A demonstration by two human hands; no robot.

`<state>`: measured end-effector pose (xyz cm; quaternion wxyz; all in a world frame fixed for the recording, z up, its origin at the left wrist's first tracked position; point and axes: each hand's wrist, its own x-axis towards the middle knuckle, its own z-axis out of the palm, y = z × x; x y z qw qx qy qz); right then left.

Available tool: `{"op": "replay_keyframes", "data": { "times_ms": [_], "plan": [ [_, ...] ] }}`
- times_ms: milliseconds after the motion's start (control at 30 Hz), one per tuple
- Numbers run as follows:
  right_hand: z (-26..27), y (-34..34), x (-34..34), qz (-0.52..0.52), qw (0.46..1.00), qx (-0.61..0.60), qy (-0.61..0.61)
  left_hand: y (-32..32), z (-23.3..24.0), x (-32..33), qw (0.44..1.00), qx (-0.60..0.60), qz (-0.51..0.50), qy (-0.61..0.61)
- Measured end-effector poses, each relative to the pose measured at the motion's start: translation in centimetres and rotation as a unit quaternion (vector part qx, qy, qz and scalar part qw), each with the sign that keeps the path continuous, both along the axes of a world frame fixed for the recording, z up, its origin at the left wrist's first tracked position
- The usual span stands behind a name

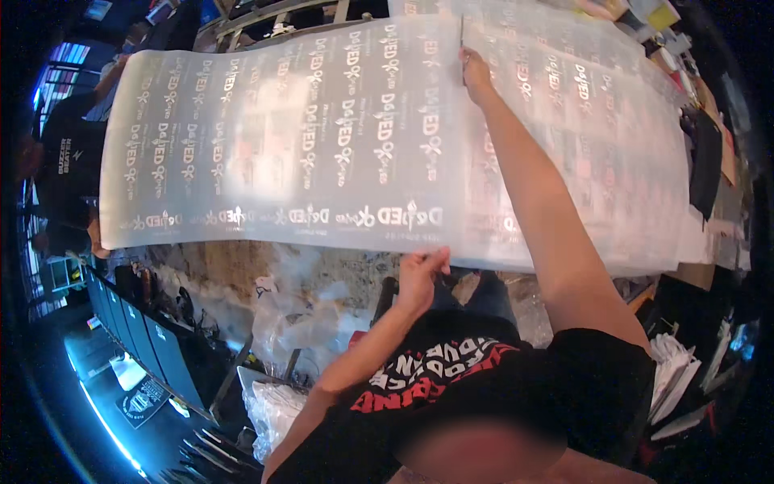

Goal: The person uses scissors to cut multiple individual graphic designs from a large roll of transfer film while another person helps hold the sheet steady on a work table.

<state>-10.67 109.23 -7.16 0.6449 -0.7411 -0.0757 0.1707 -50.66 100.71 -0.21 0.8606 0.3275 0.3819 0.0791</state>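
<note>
A long translucent plastic film sheet (363, 199), printed with rows of white lettering, stretches across the view in front of me. My left hand (420, 278) pinches the sheet's near edge between thumb and fingers. Further out, my right hand (478, 75) grips a slim dark tool (463, 30), pointed away from me over the film. Its exact kind is hard to make out, as my fingers cover much of it. Just right of that tool, a second layer of printed film (580, 151) lies under or beside the sheet.
A co-worker (66, 163) in a dark shirt holds the sheet's left end. Crumpled clear plastic (302, 308) lies on the floor below the near edge. Dark panels (145, 333) stand at lower left. White stacked material (671, 369) sits at lower right. A black object (704, 163) lies at the right end.
</note>
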Motion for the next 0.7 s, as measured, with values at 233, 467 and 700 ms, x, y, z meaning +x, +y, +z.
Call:
{"op": "replay_keyframes", "data": {
  "times_ms": [233, 467, 700],
  "plan": [
    [0.4, 5.7, 2.5, 0.043, 0.984, 0.126, 0.122, 1.0, 1.1, -0.2, 1.0, -0.004, -0.022, -0.009],
    [4.8, 4.2, 2.8, 0.049, 0.997, -0.028, -0.043, 0.8, 1.1, -0.9, 0.996, -0.078, -0.029, -0.033],
    [6.0, -4.2, 6.6, 0.009, 0.987, -0.097, -0.129, -2.9, 1.6, 1.0, 0.992, -0.068, -0.102, -0.018]
  ]
}}
